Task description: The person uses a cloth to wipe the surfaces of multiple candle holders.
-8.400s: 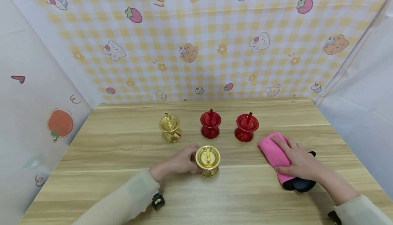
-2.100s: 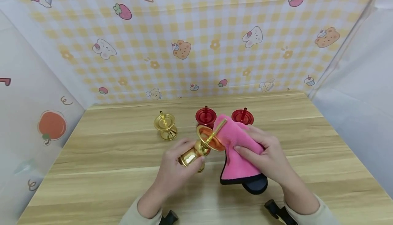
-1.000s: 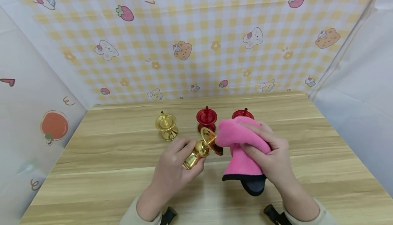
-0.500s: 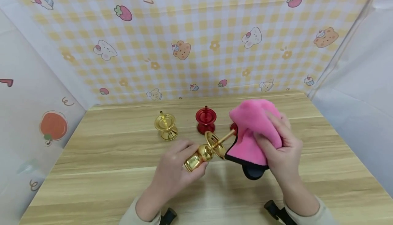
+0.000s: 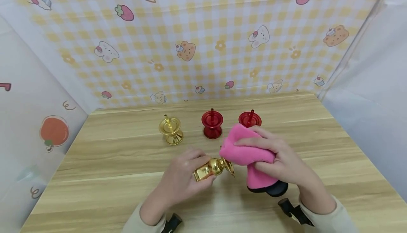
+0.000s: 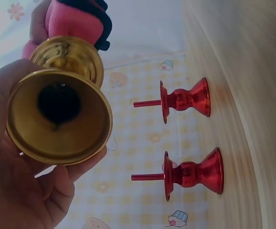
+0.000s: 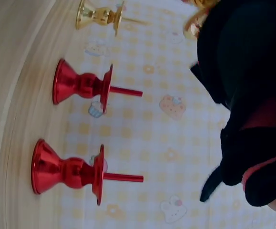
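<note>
My left hand (image 5: 181,176) grips a gold candle holder (image 5: 217,166) by its stem and base, tilted so its dish points right. In the left wrist view the hollow underside of that gold holder (image 6: 59,138) faces the camera, with fingers curled round it. My right hand (image 5: 279,155) pinches a folded pink cloth (image 5: 246,154) with black edging, and the cloth covers the holder's spike and part of its dish. In the right wrist view the dark backing of the cloth (image 7: 257,62) fills the right side.
Another gold holder (image 5: 170,130) stands upright at the back left of the wooden table (image 5: 111,148). Two red holders stand at the back, one in the middle (image 5: 212,123) and one farther right (image 5: 249,119), partly hidden by the cloth. A checked curtain (image 5: 143,49) hangs behind.
The cloth was lifted off the spike half a second ago; it has come down and left, onto the spike and dish. The left hand's holder has tipped closer to level.
</note>
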A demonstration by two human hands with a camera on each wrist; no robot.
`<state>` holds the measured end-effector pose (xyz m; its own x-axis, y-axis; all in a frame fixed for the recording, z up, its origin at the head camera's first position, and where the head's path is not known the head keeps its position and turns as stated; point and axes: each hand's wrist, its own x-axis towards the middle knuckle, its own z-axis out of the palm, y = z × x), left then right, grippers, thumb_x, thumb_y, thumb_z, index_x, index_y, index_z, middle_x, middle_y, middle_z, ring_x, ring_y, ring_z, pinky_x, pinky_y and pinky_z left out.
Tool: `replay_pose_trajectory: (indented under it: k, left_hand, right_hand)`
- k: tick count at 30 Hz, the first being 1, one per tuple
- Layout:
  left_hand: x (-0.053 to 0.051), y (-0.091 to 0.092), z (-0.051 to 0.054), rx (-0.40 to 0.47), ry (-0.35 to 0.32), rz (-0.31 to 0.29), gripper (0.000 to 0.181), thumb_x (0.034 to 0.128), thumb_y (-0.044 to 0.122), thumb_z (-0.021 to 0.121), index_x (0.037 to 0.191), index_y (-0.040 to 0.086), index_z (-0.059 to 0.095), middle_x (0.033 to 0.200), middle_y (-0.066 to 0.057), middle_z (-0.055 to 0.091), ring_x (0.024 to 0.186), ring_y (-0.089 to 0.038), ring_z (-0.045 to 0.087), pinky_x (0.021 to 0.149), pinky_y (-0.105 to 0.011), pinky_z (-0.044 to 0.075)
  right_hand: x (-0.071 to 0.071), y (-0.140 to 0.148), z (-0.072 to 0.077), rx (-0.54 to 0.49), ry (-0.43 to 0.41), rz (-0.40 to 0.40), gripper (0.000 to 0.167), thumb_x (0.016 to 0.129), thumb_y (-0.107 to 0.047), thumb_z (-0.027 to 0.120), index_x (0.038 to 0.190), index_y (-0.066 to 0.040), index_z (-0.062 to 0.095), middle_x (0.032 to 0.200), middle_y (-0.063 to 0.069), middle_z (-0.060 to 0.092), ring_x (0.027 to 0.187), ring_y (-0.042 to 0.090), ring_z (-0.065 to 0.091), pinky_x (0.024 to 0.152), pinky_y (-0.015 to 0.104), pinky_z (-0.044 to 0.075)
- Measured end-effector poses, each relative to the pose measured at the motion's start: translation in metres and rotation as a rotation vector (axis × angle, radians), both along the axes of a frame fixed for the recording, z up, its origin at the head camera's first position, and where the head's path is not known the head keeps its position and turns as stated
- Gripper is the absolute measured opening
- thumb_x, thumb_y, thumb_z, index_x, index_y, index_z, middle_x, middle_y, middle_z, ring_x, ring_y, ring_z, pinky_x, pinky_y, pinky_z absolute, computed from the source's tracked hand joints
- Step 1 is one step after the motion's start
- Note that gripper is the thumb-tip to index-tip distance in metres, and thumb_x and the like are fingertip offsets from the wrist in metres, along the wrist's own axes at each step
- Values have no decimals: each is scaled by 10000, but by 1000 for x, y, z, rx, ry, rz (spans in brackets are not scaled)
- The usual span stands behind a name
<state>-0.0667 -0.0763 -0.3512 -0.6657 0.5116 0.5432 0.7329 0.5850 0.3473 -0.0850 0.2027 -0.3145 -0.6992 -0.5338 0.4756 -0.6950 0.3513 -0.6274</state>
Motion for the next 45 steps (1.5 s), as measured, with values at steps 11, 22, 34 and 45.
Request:
replay_pose_trajectory:
  k: [11, 22, 34, 45]
  left_hand:
    - [-3, -4, -3, -111, -17, -201, 269, 746, 286, 779, 964, 130, 752, 916, 63, 689, 826, -57, 595, 734, -145, 503]
    - [-4, -15, 0, -40, -102, -242, 329, 783, 229, 777, 1086, 106, 736, 1030, 31, 693, 920, -65, 626, 808, -161, 539]
    - [-16, -19, 4, 188, 9, -192, 276, 801, 187, 773, 1034, 42, 746, 947, -22, 703, 799, -84, 618, 673, -129, 517]
    - [-12, -14, -2, 225, 66, -25, 305, 742, 181, 775, 1006, 28, 758, 940, -36, 714, 803, -128, 641, 657, -178, 539]
  right_hand:
    - [-9, 16, -6, 93, -111, 204, 543, 680, 58, 615, 1060, -304, 751, 1055, -122, 730, 1271, 143, 568, 872, 233, 519]
    - [-23, 24, -17, 83, -125, 281, 505, 694, 68, 591, 1023, -279, 751, 950, -170, 743, 1161, 88, 639, 1119, 187, 371]
    - [-10, -6, -26, -164, -101, -5, 461, 787, 88, 678, 1176, -154, 725, 1233, 9, 647, 1081, 69, 573, 837, 203, 517]
    - [-1, -30, -25, -116, 86, -64, 426, 734, 53, 687, 1123, -112, 740, 1074, 33, 584, 849, 97, 501, 615, 215, 476]
